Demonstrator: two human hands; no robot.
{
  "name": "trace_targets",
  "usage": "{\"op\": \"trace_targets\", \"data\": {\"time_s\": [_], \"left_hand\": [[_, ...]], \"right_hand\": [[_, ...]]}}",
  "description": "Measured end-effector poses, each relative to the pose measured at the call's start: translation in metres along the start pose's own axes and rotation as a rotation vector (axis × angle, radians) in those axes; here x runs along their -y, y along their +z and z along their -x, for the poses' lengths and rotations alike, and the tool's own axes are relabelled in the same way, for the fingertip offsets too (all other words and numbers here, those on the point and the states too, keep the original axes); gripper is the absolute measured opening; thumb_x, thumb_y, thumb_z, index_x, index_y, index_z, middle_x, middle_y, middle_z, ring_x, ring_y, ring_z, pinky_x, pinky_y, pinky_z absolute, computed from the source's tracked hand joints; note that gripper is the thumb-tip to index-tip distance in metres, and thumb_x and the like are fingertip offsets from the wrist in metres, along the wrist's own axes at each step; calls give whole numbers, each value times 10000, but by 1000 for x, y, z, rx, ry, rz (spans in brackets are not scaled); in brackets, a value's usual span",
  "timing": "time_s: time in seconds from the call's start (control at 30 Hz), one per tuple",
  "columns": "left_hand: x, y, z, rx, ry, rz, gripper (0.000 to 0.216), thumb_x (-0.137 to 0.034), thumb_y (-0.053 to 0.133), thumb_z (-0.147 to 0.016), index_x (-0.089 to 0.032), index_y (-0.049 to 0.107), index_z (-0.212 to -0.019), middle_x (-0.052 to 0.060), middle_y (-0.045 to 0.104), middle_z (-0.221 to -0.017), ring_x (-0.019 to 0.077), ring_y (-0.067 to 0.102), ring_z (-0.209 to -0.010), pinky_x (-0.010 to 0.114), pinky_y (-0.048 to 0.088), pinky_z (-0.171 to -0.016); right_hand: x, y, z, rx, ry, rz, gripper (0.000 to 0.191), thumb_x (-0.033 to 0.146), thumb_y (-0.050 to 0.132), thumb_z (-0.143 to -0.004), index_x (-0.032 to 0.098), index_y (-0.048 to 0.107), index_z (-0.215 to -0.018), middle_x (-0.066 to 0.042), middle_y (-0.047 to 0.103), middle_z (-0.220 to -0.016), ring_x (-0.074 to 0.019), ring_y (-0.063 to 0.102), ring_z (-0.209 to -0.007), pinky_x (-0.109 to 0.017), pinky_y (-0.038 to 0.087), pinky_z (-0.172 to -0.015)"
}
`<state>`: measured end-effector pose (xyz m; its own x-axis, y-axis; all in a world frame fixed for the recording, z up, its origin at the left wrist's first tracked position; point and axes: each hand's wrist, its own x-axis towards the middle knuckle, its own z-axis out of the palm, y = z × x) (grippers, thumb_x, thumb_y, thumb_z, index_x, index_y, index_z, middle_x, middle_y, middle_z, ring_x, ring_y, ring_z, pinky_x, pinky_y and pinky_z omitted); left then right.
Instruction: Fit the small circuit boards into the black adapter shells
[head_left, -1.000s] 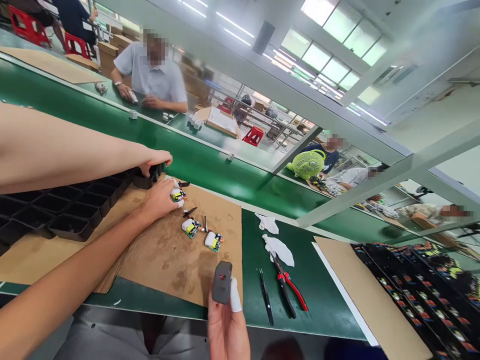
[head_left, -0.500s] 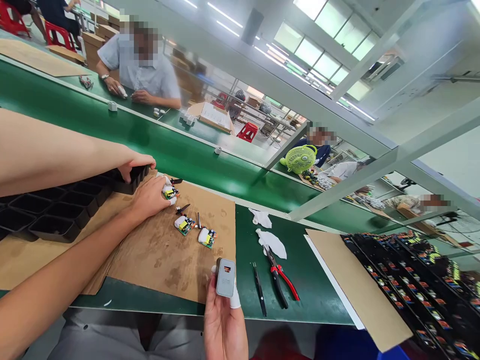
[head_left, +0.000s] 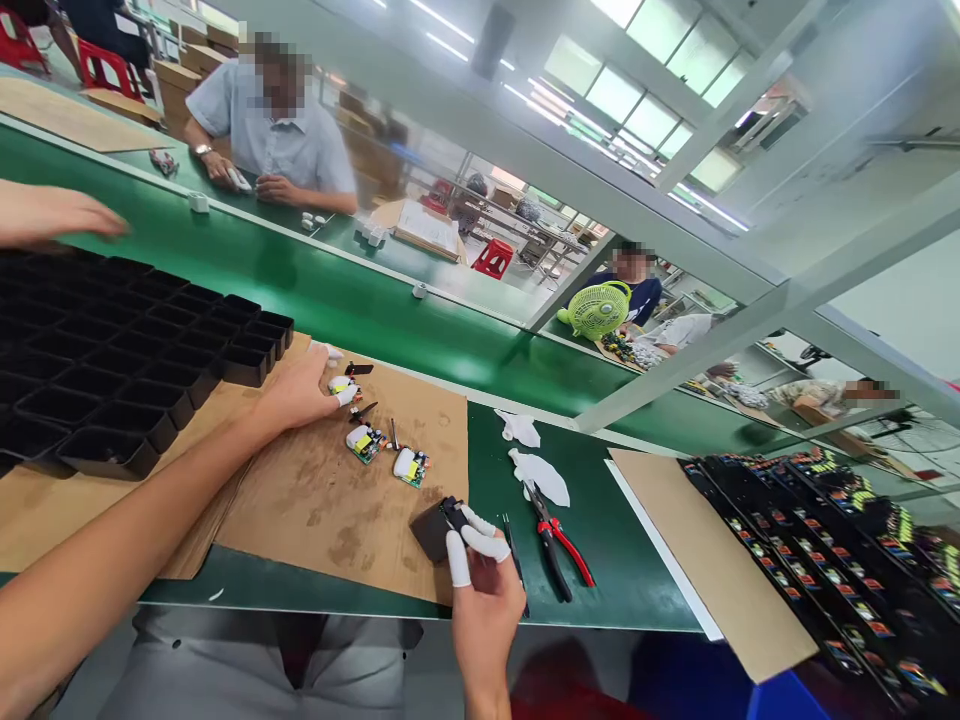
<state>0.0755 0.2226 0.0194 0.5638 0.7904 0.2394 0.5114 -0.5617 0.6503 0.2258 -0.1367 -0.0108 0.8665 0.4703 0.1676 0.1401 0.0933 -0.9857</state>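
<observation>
My left hand (head_left: 304,388), with white finger cots, reaches across the cardboard (head_left: 315,500) and closes around a small circuit board (head_left: 343,388) with a white and yellow part. Two more such circuit boards, a nearer one (head_left: 364,443) and one to its right (head_left: 410,466), lie on the cardboard with black leads. At the front, my right hand (head_left: 491,590), also in white finger cots, grips a small dark box-shaped housing (head_left: 431,532). Its fingertips are at the housing's right end, where small dark parts show.
Rows of black open boxes (head_left: 112,400) stand at left, with a co-worker's hand (head_left: 60,215) above them. Tweezers (head_left: 516,565), red-black pliers (head_left: 556,550) and white scraps (head_left: 544,478) lie at right. Trays of boards (head_left: 817,560) stand beyond. A person (head_left: 277,150) sits opposite.
My right hand has turned the housing over, so its grey face is out of sight and its dark side shows. The co-worker's hand has withdrawn leftward from the black boxes.
</observation>
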Motion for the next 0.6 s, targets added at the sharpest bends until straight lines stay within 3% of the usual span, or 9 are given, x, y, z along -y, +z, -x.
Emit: {"op": "trace_targets", "data": {"time_s": [0.07,0.13,0.17,0.23,0.3,0.37,0.43,0.5,0.6], "left_hand": [[-23,-15,13,-64,11,26,559,-572,718,-850,-192,645,-1252,164,720,-1292,412,692,-1256,537,577,-1098],[-57,-26,45,-76,75,76,556,-636,701,-917,-213,652,-1275,132,737,-1295,369,709,-1237,510,585,-1123],[-74,-29,67,-47,130,127,495,-642,700,-952,-242,672,-1242,89,762,-1230,327,736,-1153,463,614,-1067],[-107,-28,119,129,236,395,429,-562,769,-993,-271,705,-1302,66,805,-1222,291,769,-1087,413,645,-1008],[-129,-18,170,265,242,553,446,-495,845,-974,-300,730,-1358,67,832,-1273,295,801,-1137,400,663,-1026],[-141,-3,208,300,108,656,360,-431,820,-1022,-325,761,-1361,63,840,-1298,287,823,-1143,397,676,-1043],[-144,14,231,192,-67,805,365,-453,865,-1004,-326,788,-1338,75,843,-1322,297,827,-1169,402,673,-1084],[-144,30,243,91,-242,1011,397,-517,926,-958,-307,815,-1276,96,844,-1308,305,830,-1165,403,675,-1093],[-145,44,250,10,-417,1293,526,-605,1025,-839,-271,821,-1191,121,841,-1202,306,841,-1077,423,703,-1021]], "right_hand": [[2,2,7,-53,85,-81,377,585,970,-932,254,874,-1088,-87,894,-1247,-260,858,-1127,-432,722,-1020],[8,7,20,-92,249,-252,433,633,923,-965,266,889,-1192,-77,912,-1221,-263,874,-1141,-431,740,-1017],[12,11,27,-111,355,-371,457,637,939,-945,264,902,-1205,-76,917,-1217,-266,874,-1171,-427,737,-1048],[21,24,44,-136,564,-608,477,600,1039,-830,264,930,-1150,-65,925,-1198,-266,871,-1211,-399,716,-1106],[29,40,61,-119,670,-714,491,598,1069,-779,261,941,-1112,-67,928,-1169,-274,876,-1193,-391,712,-1110],[35,54,75,-66,671,-696,538,662,1006,-848,249,926,-1183,-87,923,-1169,-294,877,-1173,-419,717,-1094],[37,60,83,-6,619,-637,560,706,909,-950,262,880,-1290,-97,908,-1209,-302,866,-1167,-446,716,-1069],[33,58,83,48,535,-551,500,689,859,-1009,283,839,-1300,-86,887,-1216,-289,849,-1137,-431,713,-1020],[24,44,74,81,314,-330,408,631,884,-1009,254,810,-1146,-63,836,-1121,-244,811,-1035,-337,690,-920]]}}
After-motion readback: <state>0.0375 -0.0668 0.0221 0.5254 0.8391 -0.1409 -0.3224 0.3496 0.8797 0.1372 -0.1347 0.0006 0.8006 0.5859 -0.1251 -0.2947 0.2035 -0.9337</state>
